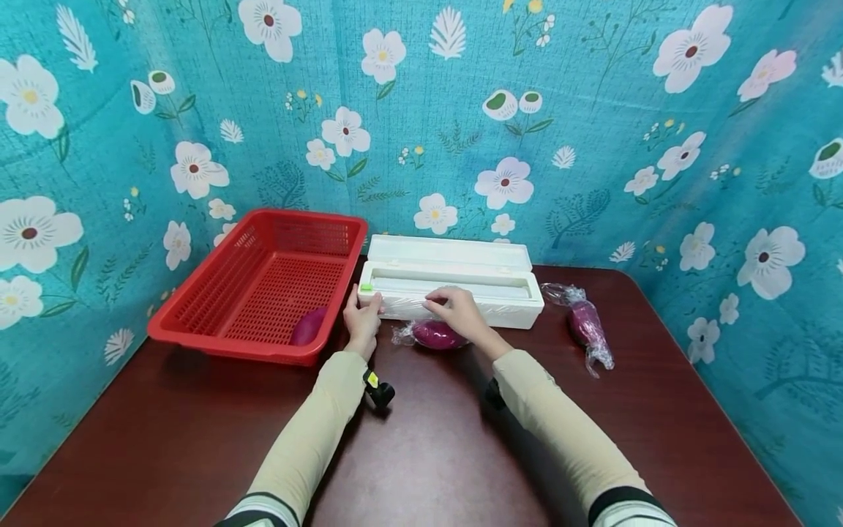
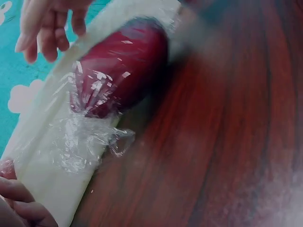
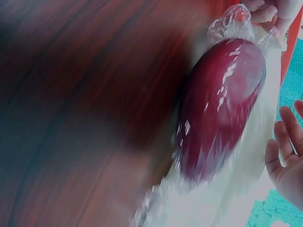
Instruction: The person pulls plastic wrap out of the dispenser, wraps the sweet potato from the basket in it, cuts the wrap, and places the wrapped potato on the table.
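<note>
Lying against the front of the white box (image 1: 510, 313), a film-wrapped purple item (image 1: 436, 336) sat on the dark table (image 1: 421, 446) in the head view. The left hand (image 1: 361, 323) gripped the box's left front corner, its thumb over the front face. The right hand (image 1: 459, 312) hung above the item with loosely bent fingers. A second wrapped item (image 1: 589, 326) lay to the right of the box, and a purple piece (image 1: 308, 327) rested in the red basket (image 1: 240, 350). The box bore a small yellow-green patch (image 1: 366, 288); no brand or lettering could be read on it.

Seen from the left wrist, the wrapping looked glossy, gathered into a crumpled film tail (image 2: 83, 142). That tail was probably soft and prone to tearing, a poor place to lift by. No label showed on the wrapping. The right hand's fingers stood apart, with nothing visible between them.

From the right wrist, the item's smooth, rounded body suggested something firm, fairly light and likely to roll or slip. A hold around its thick middle seemed surest. The right hand's fingers were spread beside the box; whether the left hand also pinched film could not be told.
</note>
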`<action>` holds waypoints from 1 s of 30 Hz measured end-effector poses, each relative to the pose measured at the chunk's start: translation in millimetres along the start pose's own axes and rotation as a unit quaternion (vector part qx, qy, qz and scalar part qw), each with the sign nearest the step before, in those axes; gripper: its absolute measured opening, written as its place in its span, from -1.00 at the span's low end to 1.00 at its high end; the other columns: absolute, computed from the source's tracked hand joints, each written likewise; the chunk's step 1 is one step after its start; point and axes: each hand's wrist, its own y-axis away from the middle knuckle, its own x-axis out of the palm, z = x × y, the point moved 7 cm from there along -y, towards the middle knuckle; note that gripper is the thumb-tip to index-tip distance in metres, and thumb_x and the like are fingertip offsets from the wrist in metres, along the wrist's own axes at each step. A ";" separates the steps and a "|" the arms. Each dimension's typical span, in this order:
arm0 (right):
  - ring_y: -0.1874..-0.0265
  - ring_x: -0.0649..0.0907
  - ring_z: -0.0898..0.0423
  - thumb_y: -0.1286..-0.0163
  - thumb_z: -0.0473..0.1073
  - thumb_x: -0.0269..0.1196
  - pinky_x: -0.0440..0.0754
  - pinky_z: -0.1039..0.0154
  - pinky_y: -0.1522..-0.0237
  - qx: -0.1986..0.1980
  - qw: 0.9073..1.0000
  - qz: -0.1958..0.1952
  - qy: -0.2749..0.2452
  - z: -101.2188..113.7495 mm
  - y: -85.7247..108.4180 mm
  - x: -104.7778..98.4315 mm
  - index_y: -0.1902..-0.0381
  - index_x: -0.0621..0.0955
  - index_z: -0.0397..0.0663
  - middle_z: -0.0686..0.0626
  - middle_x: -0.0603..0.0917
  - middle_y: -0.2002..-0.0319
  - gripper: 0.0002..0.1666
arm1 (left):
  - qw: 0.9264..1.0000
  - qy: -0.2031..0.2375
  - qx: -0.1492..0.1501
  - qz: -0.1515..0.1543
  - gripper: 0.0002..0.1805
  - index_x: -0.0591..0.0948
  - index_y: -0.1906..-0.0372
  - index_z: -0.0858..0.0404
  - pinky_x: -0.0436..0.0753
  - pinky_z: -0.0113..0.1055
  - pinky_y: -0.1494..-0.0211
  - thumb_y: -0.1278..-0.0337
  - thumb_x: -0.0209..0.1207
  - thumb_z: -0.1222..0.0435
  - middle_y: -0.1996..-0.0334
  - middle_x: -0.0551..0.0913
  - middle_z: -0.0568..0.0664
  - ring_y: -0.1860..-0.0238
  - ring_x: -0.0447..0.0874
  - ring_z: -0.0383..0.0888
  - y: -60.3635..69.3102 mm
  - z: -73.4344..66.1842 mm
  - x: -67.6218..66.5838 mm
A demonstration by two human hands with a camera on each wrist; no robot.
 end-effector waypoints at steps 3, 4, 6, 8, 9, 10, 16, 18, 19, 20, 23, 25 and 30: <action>0.42 0.58 0.08 -0.17 -0.20 0.25 0.52 0.25 0.34 -0.012 0.999 -0.014 -0.028 4.7 -9.1 6.7 0.26 0.64 -0.33 -0.09 0.66 0.37 -0.74 | 0.999 0.022 -0.032 0.009 -0.30 0.17 -0.34 0.12 0.16 -0.53 0.82 -0.08 0.16 0.33 0.79 0.44 -0.16 0.87 0.23 -0.35 -1.2 3.2 0.6; 0.41 0.58 0.06 -0.17 -0.21 0.25 0.52 0.24 0.34 -0.017 0.999 -0.017 -0.037 6.8 -12.0 8.9 0.25 0.63 -0.34 -0.10 0.65 0.39 -0.73 | 0.999 0.022 -0.038 0.011 -0.30 0.17 -0.34 0.12 0.16 -0.53 0.82 -0.08 0.16 0.32 0.79 0.44 -0.17 0.87 0.22 -0.35 -1.7 4.0 0.7; 0.41 0.58 0.05 -0.16 -0.23 0.26 0.51 0.25 0.34 -0.027 0.998 -0.025 -0.048 10.9 -17.4 13.5 0.24 0.63 -0.35 -0.11 0.65 0.41 -0.73 | 0.999 0.020 -0.047 0.013 -0.31 0.17 -0.34 0.13 0.17 -0.51 0.80 -0.09 0.16 0.30 0.77 0.44 -0.17 0.86 0.23 -0.35 -2.6 5.3 0.2; 0.40 0.58 0.04 -0.15 -0.25 0.26 0.51 0.25 0.36 -0.034 0.997 -0.026 -0.060 15.2 -22.0 18.5 0.23 0.63 -0.35 -0.13 0.66 0.39 -0.73 | 0.998 0.020 -0.054 0.016 -0.33 0.18 -0.32 0.14 0.18 -0.49 0.78 -0.09 0.16 0.30 0.75 0.44 -0.16 0.85 0.24 -0.35 -3.3 6.0 0.0; 0.39 0.58 0.04 -0.15 -0.25 0.27 0.51 0.26 0.36 -0.035 0.997 -0.025 -0.067 17.5 -24.3 21.1 0.22 0.63 -0.34 -0.13 0.66 0.36 -0.73 | 0.998 0.022 -0.058 0.020 -0.34 0.20 -0.31 0.13 0.18 -0.49 0.77 -0.09 0.16 0.30 0.74 0.45 -0.15 0.84 0.26 -0.35 -3.5 6.4 0.3; 0.39 0.58 0.04 -0.14 -0.26 0.27 0.51 0.25 0.38 -0.037 0.996 -0.025 -0.075 19.8 -26.5 23.7 0.22 0.63 -0.33 -0.14 0.66 0.34 -0.74 | 0.998 0.022 -0.063 0.021 -0.35 0.21 -0.30 0.12 0.19 -0.49 0.77 -0.08 0.16 0.30 0.73 0.45 -0.15 0.83 0.27 -0.35 -3.7 6.6 0.5; 0.31 0.58 0.02 -0.10 -0.32 0.29 0.53 0.16 0.34 -0.047 0.993 -0.032 -0.099 29.2 -39.6 39.8 0.22 0.64 -0.32 -0.17 0.64 0.24 -0.74 | 0.995 0.045 -0.088 0.029 -0.39 0.23 -0.24 0.19 0.17 -0.50 0.77 -0.06 0.17 0.31 0.74 0.47 -0.14 0.84 0.27 -0.35 -2.7 5.3 3.2; 0.26 0.58 0.00 -0.08 -0.32 0.30 0.53 0.15 0.30 -0.058 0.993 -0.033 -0.096 32.3 -42.9 45.6 0.23 0.64 -0.33 -0.18 0.63 0.23 -0.74 | 0.994 0.049 -0.091 0.027 -0.39 0.22 -0.22 0.25 0.17 -0.50 0.77 -0.04 0.18 0.33 0.76 0.46 -0.14 0.85 0.24 -0.35 -2.5 4.3 3.3; 0.24 0.58 -0.01 -0.07 -0.32 0.30 0.53 0.16 0.27 -0.064 0.993 -0.034 -0.093 33.6 -43.9 47.8 0.24 0.64 -0.34 -0.19 0.63 0.23 -0.74 | 0.994 0.052 -0.093 0.025 -0.39 0.23 -0.20 0.27 0.16 -0.50 0.78 -0.03 0.18 0.35 0.76 0.45 -0.14 0.86 0.23 -0.35 -2.5 4.3 3.9; 0.22 0.58 -0.01 -0.06 -0.32 0.31 0.53 0.18 0.25 -0.067 0.993 -0.033 -0.090 34.3 -44.9 50.1 0.25 0.64 -0.35 -0.19 0.63 0.23 -0.74 | 0.994 0.053 -0.096 0.023 -0.40 0.23 -0.19 0.28 0.16 -0.50 0.78 -0.02 0.18 0.36 0.76 0.45 -0.13 0.87 0.23 -0.35 -2.6 4.6 4.3; 0.20 0.58 -0.02 -0.04 -0.31 0.32 0.51 0.24 0.19 -0.072 0.994 -0.037 -0.074 35.7 -47.6 55.0 0.27 0.65 -0.34 -0.19 0.63 0.25 -0.74 | 0.993 0.059 -0.099 0.022 -0.43 0.24 -0.18 0.26 0.17 -0.51 0.80 -0.01 0.13 0.42 0.76 0.44 -0.13 0.87 0.23 -0.35 -2.5 5.1 6.0; 0.20 0.59 -0.02 -0.04 -0.31 0.32 0.49 0.27 0.14 -0.069 0.995 -0.040 -0.064 35.9 -49.9 57.2 0.28 0.66 -0.33 -0.19 0.63 0.26 -0.75 | 0.992 0.070 -0.099 0.025 -0.45 0.24 -0.17 0.26 0.17 -0.52 0.80 0.00 0.08 0.46 0.76 0.44 -0.12 0.87 0.23 -0.35 -2.8 5.8 7.6; 0.23 0.59 -0.03 -0.08 -0.30 0.30 0.48 0.26 0.14 -0.065 0.997 -0.031 -0.037 40.1 -55.8 62.9 0.28 0.66 -0.31 -0.18 0.63 0.27 -0.77 | 0.991 0.089 -0.093 0.020 -0.46 0.23 -0.15 0.24 0.17 -0.53 0.80 0.02 0.01 0.51 0.75 0.40 -0.11 0.87 0.21 -0.35 -2.6 5.5 7.7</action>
